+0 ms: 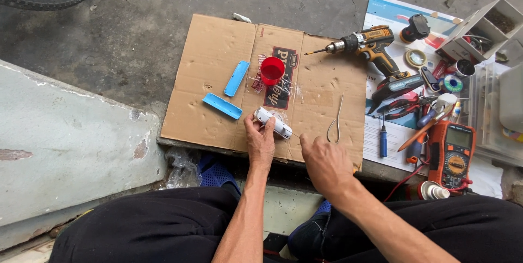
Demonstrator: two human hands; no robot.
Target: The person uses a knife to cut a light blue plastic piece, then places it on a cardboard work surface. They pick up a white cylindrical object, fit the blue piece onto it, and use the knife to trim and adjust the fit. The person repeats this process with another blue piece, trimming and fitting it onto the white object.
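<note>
Left hand (260,142) fingers closed around a small white device (273,122) on flattened cardboard (212,77) | right hand (325,160) loosely curled, empty, beside it | blue covers (236,78), red cup (272,70) nearby

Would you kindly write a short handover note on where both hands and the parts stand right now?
Left hand: fingers pinch the small white plastic device, pressing it onto the flattened brown cardboard sheet.
Right hand: empty, index finger extended near the device's end; whether it touches is unclear.
Done: two blue plastic cover strips lie apart left of the device, beside the red plastic cup.
Left: bent metal tweezers and the yellow-black cordless drill lie untouched.
</note>
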